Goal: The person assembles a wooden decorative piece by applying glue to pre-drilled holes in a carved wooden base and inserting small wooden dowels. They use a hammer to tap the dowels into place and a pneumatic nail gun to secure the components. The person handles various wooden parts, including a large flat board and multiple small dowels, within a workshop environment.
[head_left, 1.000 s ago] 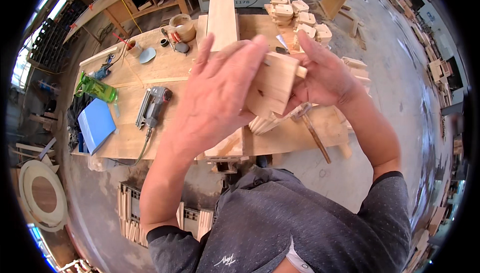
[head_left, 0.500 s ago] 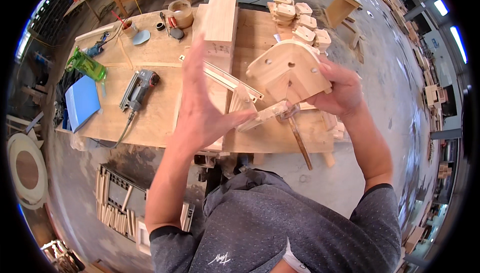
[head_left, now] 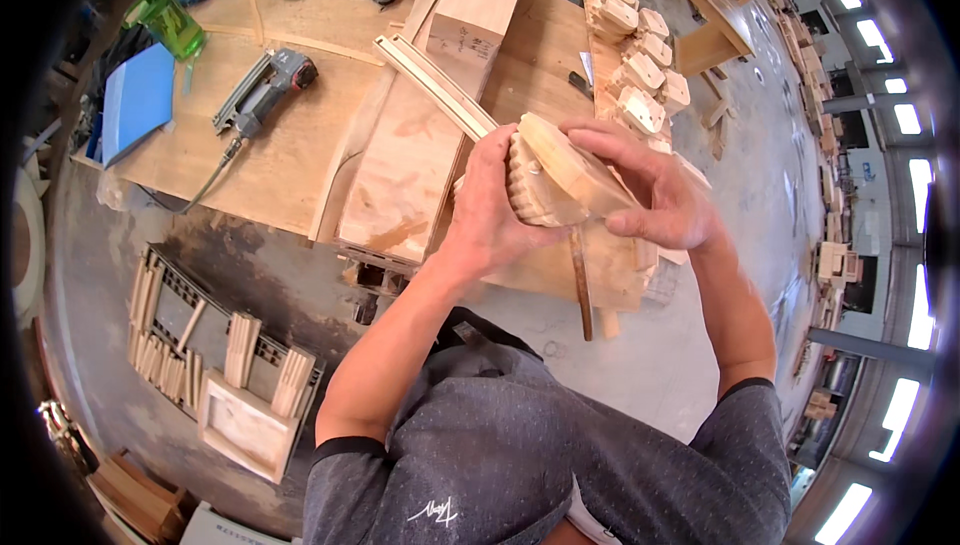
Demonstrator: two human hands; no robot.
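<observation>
A pale wooden piece [head_left: 575, 167] is held up over the near side of the bench, turned with one edge toward me. My left hand [head_left: 488, 207] is closed around its left side, next to a row of rounded ridges. On the other side, my right hand [head_left: 662, 188] grips it between thumb and curled fingers. Below the piece, a hammer-like tool's wooden handle [head_left: 581, 287] sticks out toward me; its head is hidden. A long grooved wooden strip [head_left: 435, 85] runs from the bench toward my left hand, which hides its near end.
A thick timber beam [head_left: 482, 0] lies along the bench [head_left: 270, 155]. Left of it are a nail gun [head_left: 265, 93] with a hose, a blue folder [head_left: 138, 103] and a green bottle [head_left: 170, 23]. Several shaped wooden blocks [head_left: 640, 73] stand at the far right. Wooden sticks [head_left: 175, 370] lie on the floor rack.
My left hand has come over from the left and closed on the wooden piece. The piece has turned from its flat, holed face onto an edge. The view has shifted.
</observation>
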